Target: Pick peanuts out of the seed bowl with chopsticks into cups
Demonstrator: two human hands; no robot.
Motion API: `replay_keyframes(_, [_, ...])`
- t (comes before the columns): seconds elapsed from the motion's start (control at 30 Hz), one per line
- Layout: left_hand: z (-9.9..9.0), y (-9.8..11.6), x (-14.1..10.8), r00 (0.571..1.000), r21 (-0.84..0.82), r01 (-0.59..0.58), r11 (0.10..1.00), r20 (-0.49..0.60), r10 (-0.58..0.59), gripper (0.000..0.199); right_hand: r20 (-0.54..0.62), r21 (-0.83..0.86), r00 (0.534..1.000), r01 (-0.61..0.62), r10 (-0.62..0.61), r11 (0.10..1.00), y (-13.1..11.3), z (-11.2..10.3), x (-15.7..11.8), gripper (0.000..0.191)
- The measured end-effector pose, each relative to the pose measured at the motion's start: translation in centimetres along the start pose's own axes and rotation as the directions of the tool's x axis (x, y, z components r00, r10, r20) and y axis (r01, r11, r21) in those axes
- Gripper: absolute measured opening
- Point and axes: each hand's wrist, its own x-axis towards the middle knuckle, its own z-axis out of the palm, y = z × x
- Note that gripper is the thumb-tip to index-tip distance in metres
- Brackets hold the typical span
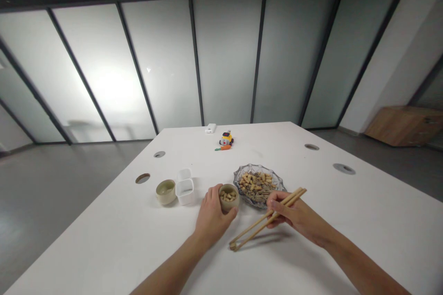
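Observation:
My left hand [213,214] is wrapped round a small beige cup [232,208] with several peanuts [228,196] in it. The cup's mouth tilts towards me. In my right hand [285,212] is a pair of wooden chopsticks [258,227], their tips pointing down and left over the white table. A small pale piece shows at the tips; whether it is a peanut I cannot tell. Just beyond my right hand stands a scalloped glass bowl [279,180], filled with peanuts on its far side and striped sunflower seeds on its near side.
On the left, a beige cup [166,197] stands beside two white plastic containers [186,197]. Farther back are a yellow toy car [226,138], a toy carrot [224,148] and a white box-shaped object [210,128]. Round holes [142,178] pierce the white table [114,239].

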Motion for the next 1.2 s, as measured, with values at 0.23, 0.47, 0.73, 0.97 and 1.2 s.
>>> replay_keyframes(0.23, [0.1,-0.1,0.0,1.0,-0.003,-0.005,1.0,-0.01,0.005,0.063,-0.024,0.061,1.0,0.011,-0.01,0.998,-0.6,-0.1,-0.1,0.05])
replay_keyframes(0.47, [0.0,-0.1,0.1,1.0,-0.012,0.013,1.0,-0.006,-0.013,0.065,-0.16,0.174,0.985,0.097,-0.069,0.98,-1.4,-1.1,0.1,0.05])
replay_keyframes(0.73, [0.0,-0.2,0.1,1.0,-0.025,-0.011,1.0,-0.005,0.011,0.063,-0.461,0.057,0.847,0.323,-0.263,0.945,-0.7,-0.4,1.2,0.05])
replay_keyframes(0.97, [0.1,-0.3,0.1,1.0,-0.021,-0.008,1.0,-0.006,0.008,0.064,-0.569,-0.017,0.741,0.423,-0.356,0.906,-1.2,-0.8,1.1,0.047])
replay_keyframes(1.2, [0.1,-0.4,0.1,1.0,-0.027,-0.009,1.0,-0.012,0.009,0.064,-0.589,-0.614,0.534,0.191,-0.606,0.766,-3.2,-3.2,-0.5,0.055])
